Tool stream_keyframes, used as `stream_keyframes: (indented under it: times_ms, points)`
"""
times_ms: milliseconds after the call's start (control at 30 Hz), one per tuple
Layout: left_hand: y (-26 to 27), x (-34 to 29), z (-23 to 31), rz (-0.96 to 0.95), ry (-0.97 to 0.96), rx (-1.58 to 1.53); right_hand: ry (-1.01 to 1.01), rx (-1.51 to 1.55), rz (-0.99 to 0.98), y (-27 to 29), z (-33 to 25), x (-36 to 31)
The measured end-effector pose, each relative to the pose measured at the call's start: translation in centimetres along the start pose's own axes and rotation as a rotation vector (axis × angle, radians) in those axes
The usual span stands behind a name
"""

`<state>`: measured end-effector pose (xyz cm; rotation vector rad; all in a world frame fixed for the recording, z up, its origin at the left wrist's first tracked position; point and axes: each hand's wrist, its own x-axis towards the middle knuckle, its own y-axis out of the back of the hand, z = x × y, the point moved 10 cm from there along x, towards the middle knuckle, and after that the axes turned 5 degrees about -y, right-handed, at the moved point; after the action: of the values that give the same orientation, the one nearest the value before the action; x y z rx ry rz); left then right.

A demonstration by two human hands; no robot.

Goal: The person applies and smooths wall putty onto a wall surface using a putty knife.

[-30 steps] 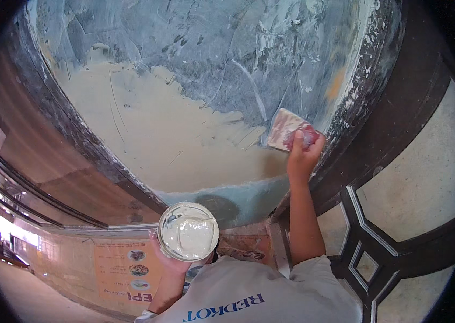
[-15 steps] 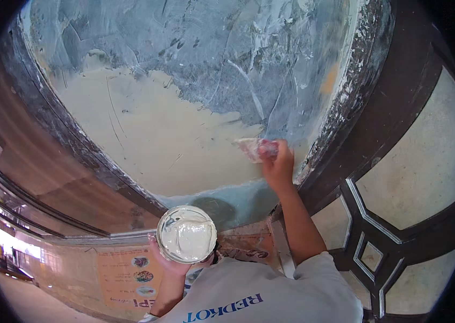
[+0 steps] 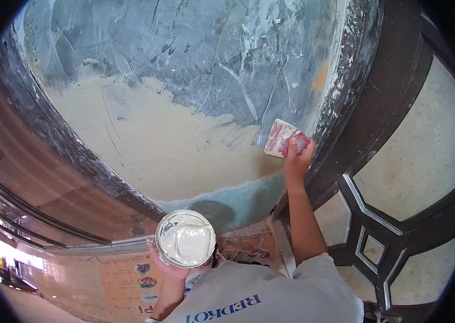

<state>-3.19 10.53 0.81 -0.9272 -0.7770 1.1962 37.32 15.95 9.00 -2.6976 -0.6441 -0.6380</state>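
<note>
Head view: right hand [image 3: 296,156] raised, grip closed on a flat scraper [image 3: 280,138], blade pressed against the blue-grey wall panel [image 3: 195,59] at the right edge of the pale filler patch [image 3: 147,145]. Left hand [image 3: 169,269] lower down, grip cupped under a round tin [image 3: 185,238] of white putty, held level near the chest. Dark door frame [image 3: 367,107] just beside the scraper.

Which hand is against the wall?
The right hand, pressing a flat putty scraper to the blue-grey wall; the left hand holds the round putty tub.
</note>
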Motion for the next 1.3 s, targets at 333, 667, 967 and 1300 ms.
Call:
stream_keyframes:
  times_ms: [333, 667, 967, 1300]
  points:
    - [1.7, -0.4, -0.4, 0.102, 0.036, -0.012, -0.091, 0.031, 0.004, 0.9, 2.1, -1.3]
    - [2.9, -0.5, 0.1, 0.109, -0.052, 0.096, -0.246, 0.187, -0.169, -1.7, 4.6, -2.5]
    - [2.4, -0.7, -0.5, 0.097, -0.01, 0.032, -0.238, 0.038, -0.155, -0.9, 4.2, -2.4]
    - [2.3, -1.0, -1.0, 0.138, 0.01, -0.083, -0.037, -0.061, -0.265, -2.1, 3.6, -3.1]
